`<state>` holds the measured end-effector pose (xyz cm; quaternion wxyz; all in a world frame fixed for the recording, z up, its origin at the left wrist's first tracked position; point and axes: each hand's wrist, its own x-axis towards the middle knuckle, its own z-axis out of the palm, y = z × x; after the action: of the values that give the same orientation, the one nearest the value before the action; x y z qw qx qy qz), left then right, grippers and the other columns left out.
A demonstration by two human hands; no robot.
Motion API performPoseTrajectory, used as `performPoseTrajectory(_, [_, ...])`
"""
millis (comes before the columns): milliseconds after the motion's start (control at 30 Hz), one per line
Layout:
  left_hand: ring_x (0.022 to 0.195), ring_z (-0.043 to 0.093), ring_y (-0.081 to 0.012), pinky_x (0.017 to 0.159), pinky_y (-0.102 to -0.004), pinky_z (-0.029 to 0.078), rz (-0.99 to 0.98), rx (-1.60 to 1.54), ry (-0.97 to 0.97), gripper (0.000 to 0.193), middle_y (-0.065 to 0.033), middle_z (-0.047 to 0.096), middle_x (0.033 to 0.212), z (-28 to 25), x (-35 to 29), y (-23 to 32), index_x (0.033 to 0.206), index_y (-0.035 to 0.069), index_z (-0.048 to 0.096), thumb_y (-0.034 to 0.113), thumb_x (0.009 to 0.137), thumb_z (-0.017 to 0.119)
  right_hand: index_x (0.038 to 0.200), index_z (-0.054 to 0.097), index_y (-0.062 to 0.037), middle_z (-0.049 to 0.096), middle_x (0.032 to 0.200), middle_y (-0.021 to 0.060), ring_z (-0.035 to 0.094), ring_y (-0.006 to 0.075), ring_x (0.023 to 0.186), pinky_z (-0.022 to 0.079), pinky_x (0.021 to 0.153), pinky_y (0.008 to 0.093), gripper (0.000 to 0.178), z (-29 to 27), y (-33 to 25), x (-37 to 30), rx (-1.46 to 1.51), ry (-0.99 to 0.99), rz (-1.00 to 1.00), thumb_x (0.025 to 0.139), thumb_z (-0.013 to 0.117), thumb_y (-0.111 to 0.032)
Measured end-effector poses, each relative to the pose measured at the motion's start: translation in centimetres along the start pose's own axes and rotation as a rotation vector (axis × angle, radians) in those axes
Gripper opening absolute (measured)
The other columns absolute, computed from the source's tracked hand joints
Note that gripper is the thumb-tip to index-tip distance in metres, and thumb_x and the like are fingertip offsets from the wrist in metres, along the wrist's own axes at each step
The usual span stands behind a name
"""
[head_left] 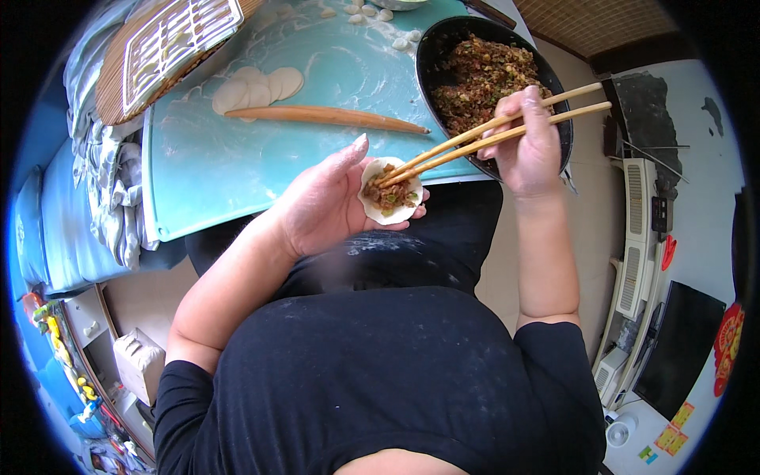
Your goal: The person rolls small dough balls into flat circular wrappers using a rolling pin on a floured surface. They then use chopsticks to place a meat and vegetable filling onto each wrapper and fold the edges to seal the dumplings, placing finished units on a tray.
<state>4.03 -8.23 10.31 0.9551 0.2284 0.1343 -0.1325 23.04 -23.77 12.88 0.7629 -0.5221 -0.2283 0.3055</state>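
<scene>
A round dumpling wrapper lies cupped in my left hand, its thumb raised and its fingers beneath the dough. Brown meat filling with green bits sits on the wrapper. My right hand grips a pair of long wooden chopsticks, whose tips touch the filling. Beyond that hand is a black pan with a large mass of the same filling. A wooden rolling pin rests on the floured teal mat, beside several flat wrappers.
At the far left a round woven tray carries a white rack-like pattern of pieces. Small dough lumps are scattered along the mat's far side. Striped cloth hangs by the mat's left edge. A dark television stands off to the right.
</scene>
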Motion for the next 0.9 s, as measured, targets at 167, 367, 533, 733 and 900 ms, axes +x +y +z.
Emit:
performPoseTrajectory(167, [0.111,0.053,-0.0331,0.090,-0.0389,0.048,0.065,-0.005,0.039,0.063,-0.0233,0.051,0.120,-0.1,0.0,-0.1,0.127,-0.002,0.039,0.050,0.095,0.023,0.076,0.048,-0.0067,0.048,0.060,0.0054,0.053,0.0172,0.048,0.049,0.043,0.0310,0.037,-0.3,-0.2,-0.8,0.087,0.136,-0.052,0.096,0.041,-0.037])
performPoseTrajectory(367, [0.114,0.051,-0.0306,0.095,-0.0389,0.045,0.122,-0.009,0.057,0.064,-0.0224,0.048,0.123,-0.3,0.1,0.2,0.130,-0.003,0.037,0.049,0.096,0.021,0.078,0.047,-0.0118,0.046,0.064,0.0022,0.050,0.0164,0.053,0.046,0.047,0.0310,0.034,1.2,0.9,-2.9,-0.035,0.259,-0.068,0.096,0.039,-0.039])
performPoseTrajectory(533, [0.116,0.049,-0.0297,0.097,-0.0397,0.043,0.174,-0.033,0.123,0.064,-0.0205,0.046,0.126,-0.5,0.0,0.2,0.129,-0.004,0.036,0.049,0.096,0.023,0.080,0.047,-0.0097,0.046,0.065,0.0032,0.050,0.0170,0.051,0.047,0.047,0.0310,0.034,1.7,1.5,-3.5,0.038,0.251,-0.096,0.097,0.036,-0.037])
performPoseTrajectory(733, [0.116,0.048,-0.0278,0.100,-0.0400,0.040,0.230,-0.017,0.145,0.062,-0.0201,0.045,0.126,-0.7,-0.1,0.1,0.129,-0.003,0.036,0.048,0.096,0.024,0.081,0.048,-0.0046,0.052,0.072,0.0084,0.057,0.0190,0.054,0.052,0.047,0.0335,0.035,1.8,2.4,-3.9,-0.054,0.138,-0.225,0.098,0.035,-0.032])
performPoseTrajectory(900, [0.116,0.048,-0.0273,0.099,-0.0388,0.041,0.241,-0.023,0.205,0.062,-0.0196,0.046,0.126,-0.6,0.0,-0.1,0.129,-0.003,0.037,0.048,0.096,0.024,0.083,0.047,-0.0041,0.051,0.073,0.0079,0.058,0.0184,0.054,0.053,0.046,0.0333,0.032,2.2,2.0,-3.9,-0.014,0.074,-0.243,0.098,0.034,-0.029])
